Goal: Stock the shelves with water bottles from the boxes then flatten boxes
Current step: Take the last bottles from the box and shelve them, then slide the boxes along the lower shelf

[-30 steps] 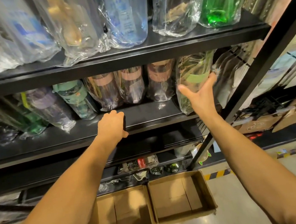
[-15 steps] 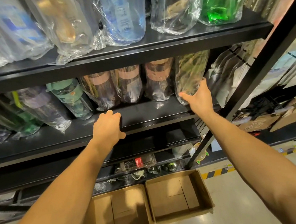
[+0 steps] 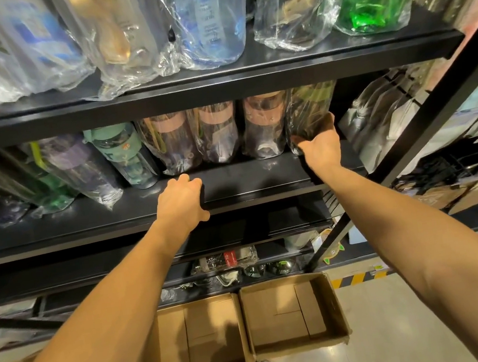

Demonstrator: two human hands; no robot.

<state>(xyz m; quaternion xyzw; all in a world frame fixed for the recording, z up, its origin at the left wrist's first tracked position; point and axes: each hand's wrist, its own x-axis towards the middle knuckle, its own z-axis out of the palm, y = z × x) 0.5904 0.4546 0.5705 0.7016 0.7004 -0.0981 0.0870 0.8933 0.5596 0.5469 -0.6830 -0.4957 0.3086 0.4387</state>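
Bottle (image 3: 310, 114) gripped at base by right hand (image 3: 320, 145), fingers curled round; best slid back flush w/ row. Shelf (image 3: 261, 174) edge gripped by left hand (image 3: 180, 202), fingers curled over.

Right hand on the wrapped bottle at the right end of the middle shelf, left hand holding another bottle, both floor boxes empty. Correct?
No: the head view shows the left hand gripping the front edge of the middle shelf, not a bottle. The right hand does hold the wrapped bottle, and both boxes look empty.
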